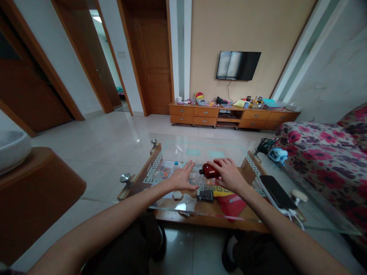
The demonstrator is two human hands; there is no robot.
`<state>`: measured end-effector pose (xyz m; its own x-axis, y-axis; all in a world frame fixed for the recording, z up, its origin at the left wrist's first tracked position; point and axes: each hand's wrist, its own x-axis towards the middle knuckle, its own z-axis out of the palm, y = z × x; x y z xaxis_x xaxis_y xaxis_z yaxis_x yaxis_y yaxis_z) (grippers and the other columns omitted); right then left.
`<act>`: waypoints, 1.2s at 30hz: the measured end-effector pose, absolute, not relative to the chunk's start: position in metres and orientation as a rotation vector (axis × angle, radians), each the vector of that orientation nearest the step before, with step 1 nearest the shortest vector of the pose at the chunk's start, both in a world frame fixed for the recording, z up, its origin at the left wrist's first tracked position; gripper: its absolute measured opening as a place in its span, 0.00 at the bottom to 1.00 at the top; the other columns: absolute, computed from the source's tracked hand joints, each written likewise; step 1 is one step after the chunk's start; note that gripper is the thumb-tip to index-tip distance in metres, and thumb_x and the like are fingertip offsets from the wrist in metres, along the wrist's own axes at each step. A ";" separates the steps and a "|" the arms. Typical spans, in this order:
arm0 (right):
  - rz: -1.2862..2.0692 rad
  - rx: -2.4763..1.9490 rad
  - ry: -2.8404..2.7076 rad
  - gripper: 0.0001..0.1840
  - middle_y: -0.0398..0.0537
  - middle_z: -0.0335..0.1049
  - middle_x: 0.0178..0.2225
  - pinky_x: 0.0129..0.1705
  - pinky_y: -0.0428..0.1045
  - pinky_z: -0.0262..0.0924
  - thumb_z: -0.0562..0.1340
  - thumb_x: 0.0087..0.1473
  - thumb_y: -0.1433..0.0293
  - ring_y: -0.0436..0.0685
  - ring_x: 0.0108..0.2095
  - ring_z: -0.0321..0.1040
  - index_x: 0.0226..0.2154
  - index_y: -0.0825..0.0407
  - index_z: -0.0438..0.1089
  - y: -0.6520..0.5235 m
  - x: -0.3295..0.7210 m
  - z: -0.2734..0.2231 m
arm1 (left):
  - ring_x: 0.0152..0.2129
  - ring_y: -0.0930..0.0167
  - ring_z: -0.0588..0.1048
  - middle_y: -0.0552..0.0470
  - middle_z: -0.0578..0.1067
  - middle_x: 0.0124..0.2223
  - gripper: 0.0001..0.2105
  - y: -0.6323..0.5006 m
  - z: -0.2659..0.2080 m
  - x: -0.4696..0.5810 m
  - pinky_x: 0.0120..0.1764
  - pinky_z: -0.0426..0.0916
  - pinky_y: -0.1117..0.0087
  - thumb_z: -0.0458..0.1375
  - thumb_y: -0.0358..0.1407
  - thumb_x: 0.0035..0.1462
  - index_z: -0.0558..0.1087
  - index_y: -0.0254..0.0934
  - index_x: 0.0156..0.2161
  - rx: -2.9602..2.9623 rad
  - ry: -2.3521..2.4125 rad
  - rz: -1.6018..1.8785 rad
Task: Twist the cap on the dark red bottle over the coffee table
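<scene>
Left hand [181, 178]: flat and spread, palm down on the glass table [183, 151], fingers loose and gripping nothing; the forearm runs back to the lower left edge of the view.
Under the left hand: a clear plastic box [200, 179] showing between the two hands, its contents too small to make out; papers with coloured dots [163, 172] lie on the shelf below the glass, just left of the fingers.
Near the left wrist: a crumpled white tissue [187, 200], partly blurred by glare on the glass.
Bottle [210, 170]: dark red, lying on its side between the two hands, its neck pointing toward the left hand; its far end is hidden by the right hand.
Right hand [229, 175]: curled over the bottle's body, grasping it from above; the fingertips are hidden behind the bottle.
Below the right hand: a small dark gadget [205, 195] and a red folder [233, 206] on the lower shelf, the folder partly covered by the right forearm.
Right of the right forearm: a black phone [277, 191] on a white slab with a cable, near the table's edge.
Further right: a floral sofa [323, 152], cut off by the edge of the view.
</scene>
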<state>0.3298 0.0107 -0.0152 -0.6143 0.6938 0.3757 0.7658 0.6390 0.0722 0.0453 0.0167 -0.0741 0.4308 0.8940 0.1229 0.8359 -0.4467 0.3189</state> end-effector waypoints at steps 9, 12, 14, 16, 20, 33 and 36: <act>-0.414 -1.142 -2.537 0.43 0.54 0.67 0.60 0.64 0.67 0.46 0.66 0.50 0.71 0.70 0.58 0.60 0.68 0.41 0.60 0.012 0.331 -0.018 | 0.61 0.41 0.70 0.42 0.42 0.79 0.61 0.012 -0.068 0.047 0.61 0.64 0.45 0.67 0.63 0.45 0.41 0.47 0.77 2.474 1.568 0.356; -0.424 -1.140 -2.542 0.44 0.54 0.67 0.60 0.65 0.67 0.46 0.67 0.50 0.71 0.70 0.58 0.60 0.68 0.41 0.60 0.012 0.332 -0.018 | 0.61 0.42 0.70 0.43 0.43 0.79 0.61 0.011 -0.066 0.048 0.61 0.65 0.47 0.66 0.63 0.45 0.41 0.47 0.77 2.477 1.579 0.342; -0.429 -1.144 -2.546 0.44 0.54 0.67 0.60 0.65 0.66 0.45 0.67 0.50 0.71 0.70 0.58 0.60 0.69 0.41 0.59 0.012 0.332 -0.018 | 0.61 0.42 0.70 0.42 0.43 0.79 0.61 0.011 -0.065 0.048 0.61 0.65 0.47 0.66 0.64 0.45 0.41 0.46 0.77 2.485 1.580 0.334; -0.438 -1.148 -2.550 0.43 0.53 0.67 0.60 0.65 0.66 0.45 0.67 0.51 0.70 0.69 0.58 0.60 0.69 0.41 0.59 0.011 0.332 -0.017 | 0.62 0.42 0.70 0.42 0.43 0.79 0.61 0.011 -0.065 0.048 0.60 0.66 0.48 0.66 0.64 0.46 0.41 0.45 0.77 2.495 1.576 0.327; -0.457 -1.152 -2.558 0.43 0.54 0.67 0.60 0.64 0.66 0.45 0.66 0.52 0.70 0.69 0.58 0.60 0.69 0.41 0.59 0.010 0.331 -0.014 | 0.61 0.42 0.70 0.41 0.43 0.79 0.61 0.012 -0.066 0.048 0.60 0.66 0.48 0.65 0.65 0.46 0.40 0.45 0.77 2.507 1.577 0.319; -0.443 -1.139 -2.565 0.45 0.54 0.66 0.61 0.65 0.66 0.44 0.65 0.49 0.73 0.69 0.58 0.59 0.69 0.41 0.59 0.011 0.331 -0.016 | 0.61 0.42 0.70 0.40 0.42 0.79 0.62 0.014 -0.070 0.047 0.59 0.65 0.46 0.66 0.64 0.46 0.38 0.47 0.77 2.496 1.581 0.307; -0.441 -1.141 -2.569 0.46 0.54 0.66 0.61 0.65 0.67 0.44 0.64 0.49 0.73 0.69 0.59 0.58 0.69 0.40 0.58 0.011 0.331 -0.016 | 0.61 0.42 0.70 0.40 0.42 0.79 0.62 0.014 -0.070 0.047 0.59 0.66 0.46 0.66 0.63 0.46 0.38 0.46 0.77 2.494 1.576 0.315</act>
<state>0.3312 0.0111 -0.0155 -0.6421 0.6631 0.3848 0.7534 0.6386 0.1567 0.0470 0.0140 -0.0698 0.4177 0.9046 0.0847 0.8678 -0.4248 0.2579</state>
